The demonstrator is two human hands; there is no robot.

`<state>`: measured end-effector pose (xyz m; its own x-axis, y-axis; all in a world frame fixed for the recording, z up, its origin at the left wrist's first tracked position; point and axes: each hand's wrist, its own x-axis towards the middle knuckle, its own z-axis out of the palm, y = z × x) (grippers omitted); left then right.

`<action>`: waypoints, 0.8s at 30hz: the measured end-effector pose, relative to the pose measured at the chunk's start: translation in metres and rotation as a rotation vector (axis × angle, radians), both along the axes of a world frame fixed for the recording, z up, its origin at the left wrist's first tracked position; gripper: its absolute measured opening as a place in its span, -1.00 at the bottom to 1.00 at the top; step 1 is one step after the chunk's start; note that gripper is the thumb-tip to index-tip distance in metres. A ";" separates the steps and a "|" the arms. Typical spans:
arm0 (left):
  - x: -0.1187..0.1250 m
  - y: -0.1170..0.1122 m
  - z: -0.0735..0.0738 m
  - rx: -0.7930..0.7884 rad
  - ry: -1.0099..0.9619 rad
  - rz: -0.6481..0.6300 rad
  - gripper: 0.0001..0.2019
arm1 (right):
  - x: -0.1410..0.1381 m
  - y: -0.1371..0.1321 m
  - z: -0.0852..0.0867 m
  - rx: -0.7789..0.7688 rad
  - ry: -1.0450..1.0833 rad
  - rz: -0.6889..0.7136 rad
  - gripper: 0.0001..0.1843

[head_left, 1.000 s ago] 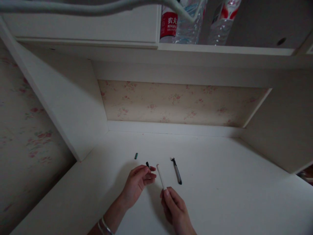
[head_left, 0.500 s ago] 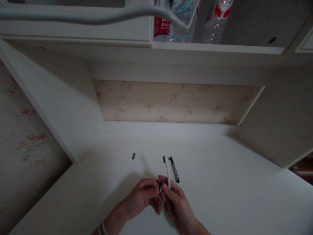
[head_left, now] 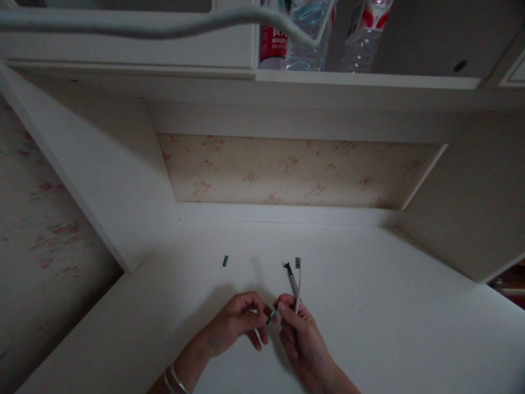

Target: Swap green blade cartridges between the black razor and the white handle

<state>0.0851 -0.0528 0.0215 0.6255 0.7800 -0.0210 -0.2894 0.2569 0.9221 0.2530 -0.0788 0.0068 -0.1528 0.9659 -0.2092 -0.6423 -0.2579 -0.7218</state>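
Observation:
Above the white desk, my right hand (head_left: 301, 331) is closed around the handle of a white toothbrush (head_left: 299, 284), whose dark-bristled head points away from me. A small dark green strip (head_left: 272, 315) spans the gap between my two hands; the right thumb and fingertip pinch its upper end. My left hand (head_left: 241, 320) has its thumb and finger at the strip's lower end, the other fingers loosely curled. Behind the toothbrush lies a slim black and grey tool (head_left: 291, 278), partly hidden by it. Another small green strip (head_left: 225, 261) rests on the desk further left.
White side panels (head_left: 102, 180) (head_left: 463, 202) bound the desk (head_left: 389, 328). Overhead, a shelf (head_left: 369, 81) holds plastic bottles (head_left: 359, 49) and a red-labelled container (head_left: 273, 46). A pale bent tube (head_left: 164, 27) crosses the top of the view.
The toothbrush has turned in my right hand and its head has swung right, past the black tool. The hands have drawn slightly apart, showing more of the green strip.

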 end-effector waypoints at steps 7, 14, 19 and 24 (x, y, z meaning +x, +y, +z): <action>0.005 0.000 0.004 0.465 0.382 0.224 -0.60 | 0.000 0.003 -0.002 -0.085 0.036 -0.125 -0.42; 0.012 -0.006 0.000 0.825 0.508 0.447 -0.78 | -0.001 0.002 -0.003 -0.099 0.037 -0.145 -0.41; 0.006 -0.004 -0.001 0.847 0.475 0.514 -0.76 | -0.001 0.002 -0.004 -0.075 0.020 -0.139 -0.44; 0.006 -0.002 -0.001 0.946 0.566 0.539 -0.76 | -0.002 0.002 -0.003 -0.058 -0.019 -0.140 -0.45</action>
<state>0.0910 -0.0551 0.0205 0.3046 0.7916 0.5297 0.3502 -0.6102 0.7106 0.2511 -0.0767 0.0039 -0.0131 0.9637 -0.2667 -0.6614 -0.2084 -0.7205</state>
